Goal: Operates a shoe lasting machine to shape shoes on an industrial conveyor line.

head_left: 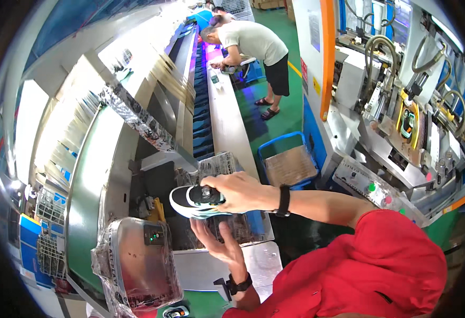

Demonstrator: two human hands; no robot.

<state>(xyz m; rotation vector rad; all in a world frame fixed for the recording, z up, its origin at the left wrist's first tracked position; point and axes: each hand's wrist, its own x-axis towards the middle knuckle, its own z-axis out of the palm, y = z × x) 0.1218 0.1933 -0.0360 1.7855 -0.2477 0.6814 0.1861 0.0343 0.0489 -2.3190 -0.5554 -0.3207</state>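
A black and white sneaker (pixel 192 200) with a pale sole is tilted above the plastic-wrapped near end of the conveyor line. My right hand (pixel 240 192) grips it around the heel and ankle opening, with the thumb on top. Just under the sole is my left hand (pixel 223 248), its fingers stretched apart and the fingertips close to the shoe's lower edge. Whether those fingertips touch the sole I cannot tell. Dark bands circle both wrists.
A plastic-wrapped metal box (pixel 139 259) stands at near left, with another shoe (pixel 175 311) below it. To the right are a blue basket (pixel 289 185) holding cardboard and a machine (pixel 383 114) with a shoe. A person (pixel 253 42) bends over the conveyor's far end.
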